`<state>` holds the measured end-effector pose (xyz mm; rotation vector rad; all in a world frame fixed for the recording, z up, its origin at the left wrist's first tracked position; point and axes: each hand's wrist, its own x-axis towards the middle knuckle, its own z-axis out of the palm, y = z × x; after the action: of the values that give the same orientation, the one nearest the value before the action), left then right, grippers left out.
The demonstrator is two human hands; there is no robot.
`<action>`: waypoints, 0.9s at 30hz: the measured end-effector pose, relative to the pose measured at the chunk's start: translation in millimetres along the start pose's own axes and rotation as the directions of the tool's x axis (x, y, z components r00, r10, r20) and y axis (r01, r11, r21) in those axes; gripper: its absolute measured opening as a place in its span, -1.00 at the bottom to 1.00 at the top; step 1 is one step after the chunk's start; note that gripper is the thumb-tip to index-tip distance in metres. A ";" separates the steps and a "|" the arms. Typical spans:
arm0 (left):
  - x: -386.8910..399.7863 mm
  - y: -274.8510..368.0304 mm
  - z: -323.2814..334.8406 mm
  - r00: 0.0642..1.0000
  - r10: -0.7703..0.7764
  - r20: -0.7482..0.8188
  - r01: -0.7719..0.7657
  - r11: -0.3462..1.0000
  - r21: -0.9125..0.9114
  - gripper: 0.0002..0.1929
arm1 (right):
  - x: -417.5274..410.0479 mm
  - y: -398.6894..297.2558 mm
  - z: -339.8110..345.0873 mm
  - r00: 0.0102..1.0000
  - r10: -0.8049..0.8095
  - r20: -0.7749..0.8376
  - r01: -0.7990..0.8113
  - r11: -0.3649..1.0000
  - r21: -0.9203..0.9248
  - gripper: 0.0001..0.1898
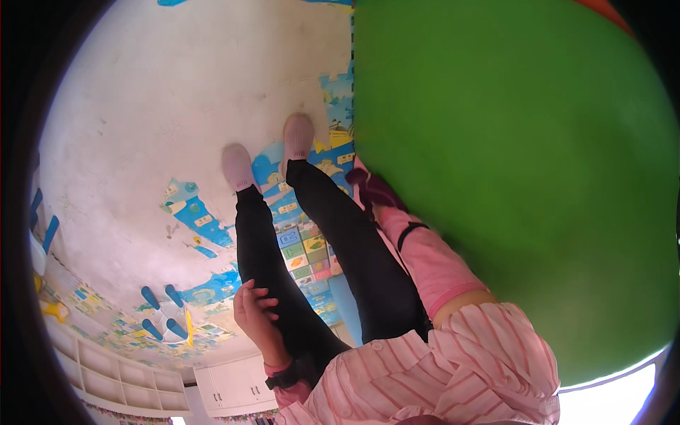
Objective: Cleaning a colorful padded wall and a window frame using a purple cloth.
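Observation:
My left hand (255,314) hovers over my left thigh in black trousers (255,234), palm turned partly up. Its fingers are loosely curled and apart, with nothing in them. A black band sits on that wrist. On the other side, my right hand (378,190) is at the edge of a large smooth green surface (510,175). A dark maroon cloth or glove covers it, so its fingers cannot be made out. A pink sleeve with a black strap (411,234) runs along that forearm.
My feet in pale pink shoes (298,135) rest on a worn floor with blue patterned patches (204,220). At left lies a small white chair with blue legs (169,319). White shelving (117,374) and a white cabinet (234,385) stand farther off. A light blue piece (344,303) shows between my legs.

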<state>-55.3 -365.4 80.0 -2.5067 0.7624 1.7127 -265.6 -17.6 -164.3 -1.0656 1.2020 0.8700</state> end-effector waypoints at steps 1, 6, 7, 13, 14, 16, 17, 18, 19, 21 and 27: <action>2.0 -1.4 -0.1 1.000 -0.012 0.012 0.012 1.000 0.010 -0.72 | -15.4 -1.2 6.3 1.000 -0.001 0.031 -0.001 0.998 0.061 -0.60; 9.8 -2.5 3.0 0.995 0.011 0.104 -0.010 1.000 -0.003 -0.74 | -69.1 3.3 -9.2 0.997 0.058 0.049 -0.069 0.957 0.281 -0.60; 11.3 -4.3 1.5 0.989 0.000 0.147 0.004 1.000 -0.029 -0.74 | -73.1 6.4 -24.9 0.997 0.074 0.031 -0.080 0.948 0.308 -0.60; 5.6 -3.1 -7.7 0.909 0.035 0.416 0.052 0.979 -0.196 -0.77 | -109.9 48.8 -171.7 0.965 0.190 -0.180 -0.104 0.909 0.404 -0.60; -1.6 4.6 2.6 0.874 0.021 0.485 0.097 0.972 -0.215 -0.77 | -127.7 72.4 -194.8 0.943 0.243 -0.227 -0.130 0.897 0.422 -0.60; -12.1 17.8 -0.6 0.840 0.061 0.539 0.067 0.974 -0.216 -0.78 | -154.6 91.8 -261.8 0.902 0.274 -0.334 -0.115 0.898 0.426 -0.60; -16.0 25.5 -1.9 0.826 0.103 0.555 0.031 0.973 -0.227 -0.78 | -175.8 102.1 -291.5 0.873 0.293 -0.390 -0.113 0.899 0.423 -0.60; -19.8 37.4 -6.4 0.816 0.142 0.561 0.006 0.967 -0.254 -0.78 | -201.6 111.9 -322.4 0.837 0.310 -0.451 -0.110 0.903 0.416 -0.60; -23.1 49.5 -11.2 0.816 0.153 0.558 -0.007 0.967 -0.256 -0.78 | -228.8 118.4 -351.1 0.797 0.324 -0.509 -0.109 0.907 0.407 -0.60; -26.5 73.4 -21.8 0.804 0.198 0.561 -0.036 0.957 -0.287 -0.77 | -294.4 132.6 -404.7 0.698 0.354 -0.623 -0.122 0.915 0.384 -0.60; -16.5 140.2 -60.2 0.781 0.389 0.489 -0.175 0.888 -0.426 -0.75 | -500.2 160.5 -505.0 0.093 0.263 -0.960 -0.441 0.875 0.197 -0.57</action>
<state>-62.9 -499.2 154.7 -1.8990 0.8586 2.7455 -649.0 -444.3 285.0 -1.5590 2.6778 0.5339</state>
